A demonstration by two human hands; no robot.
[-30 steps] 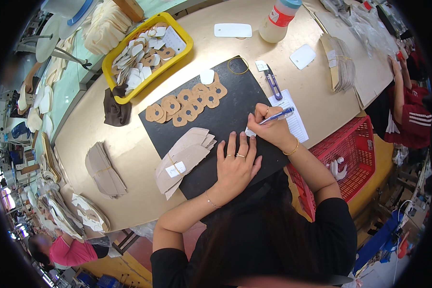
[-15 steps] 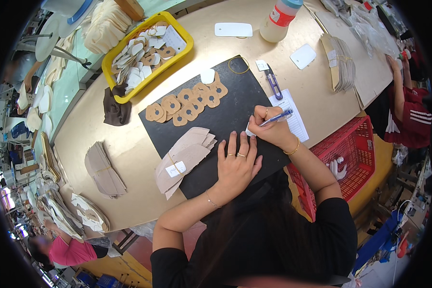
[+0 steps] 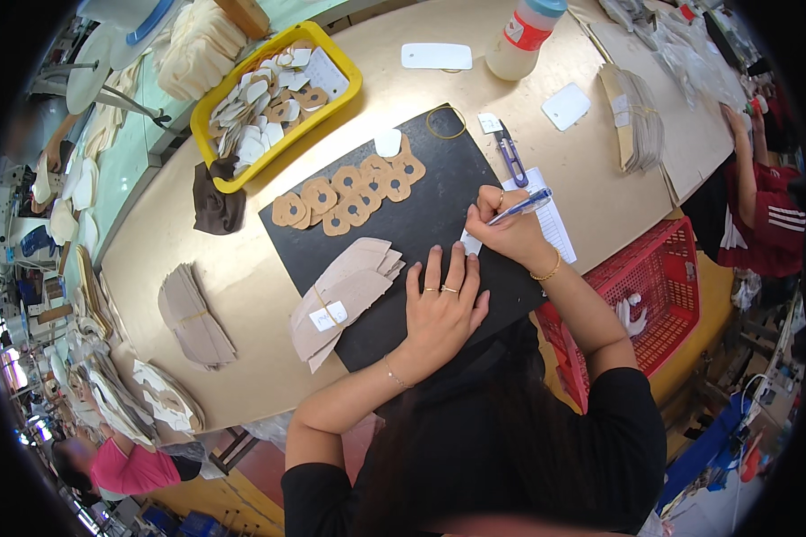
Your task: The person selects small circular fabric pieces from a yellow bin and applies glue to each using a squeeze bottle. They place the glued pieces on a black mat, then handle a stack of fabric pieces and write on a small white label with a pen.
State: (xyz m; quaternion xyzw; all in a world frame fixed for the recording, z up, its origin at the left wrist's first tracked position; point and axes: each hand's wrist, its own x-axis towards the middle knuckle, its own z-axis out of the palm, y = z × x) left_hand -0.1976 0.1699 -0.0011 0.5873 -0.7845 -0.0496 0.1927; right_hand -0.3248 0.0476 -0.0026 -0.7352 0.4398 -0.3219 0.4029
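My right hand [image 3: 510, 224] is closed round a blue pen [image 3: 530, 204], its tip hidden behind the fingers over a small white paper slip [image 3: 471, 242]. Fingers outstretched, my left hand [image 3: 445, 304] lies flat on the black mat [image 3: 381, 327], its fingertips at the slip's near edge. Just left of it rests a banded bundle of beige cut pieces [image 3: 358, 285] with a white tag [image 3: 328, 315] under the band. Several tan pieces with a hole in each [image 3: 349, 190] lie overlapped in rows across the mat. Beyond my right hand are a printed sheet [image 3: 553, 228] and purple thread snips [image 3: 511, 157].
A yellow basket [image 3: 354, 85] of cut pieces stands at the far left, beside a dark cloth [image 3: 217, 204]. More bundles [image 3: 192, 318] lie at left and far right. A bottle [image 3: 515, 45] stands at the back. A red crate [image 3: 681, 304] is at right; a co-worker's arm [image 3: 743, 166] reaches in beyond it.
My right hand has shifted slightly, and the pen leans a little differently, with its upper end farther right and up. More of the white slip shows. My left hand stays put.
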